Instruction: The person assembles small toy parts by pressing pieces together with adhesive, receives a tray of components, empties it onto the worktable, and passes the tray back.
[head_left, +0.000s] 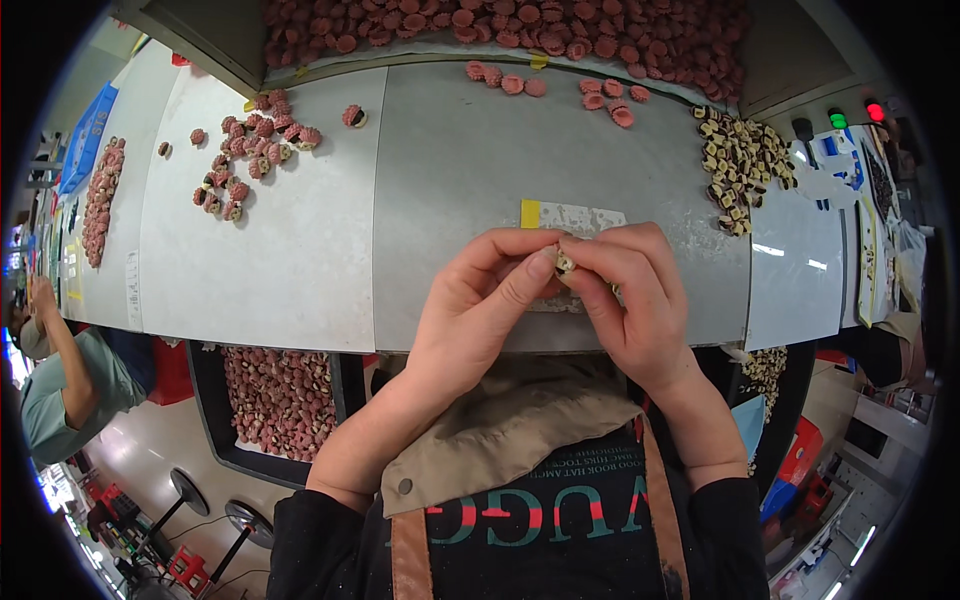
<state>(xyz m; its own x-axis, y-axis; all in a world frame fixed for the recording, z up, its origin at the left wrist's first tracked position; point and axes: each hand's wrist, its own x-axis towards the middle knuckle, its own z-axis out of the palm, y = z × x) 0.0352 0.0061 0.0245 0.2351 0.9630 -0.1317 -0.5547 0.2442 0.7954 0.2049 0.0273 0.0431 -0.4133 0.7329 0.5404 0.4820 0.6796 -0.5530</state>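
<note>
In front of my chest, above the near edge of the grey table [450, 200], my two hands meet fingertip to fingertip. Between them is a small cream-and-dark piece [565, 263], mostly covered by the fingers. My left hand [478, 305] is closed, its thumb and forefinger pinching the piece from one side. From the other side, my right hand [637, 295] pinches it too, and a bit of similar cream colour shows below its fingers. Whether a pink part is also in the grip, I cannot tell. A white card with a yellow end [580, 215] lies just beyond the hands.
Loose cream-and-dark pieces [740, 165] are heaped at the right. Pink scalloped caps [605, 100] lie at the far edge, below a bin of pink caps [480, 22]. Joined pink pieces [255, 145] sit at left. Black crates [210, 400] stand below; another person [75, 385] works far left.
</note>
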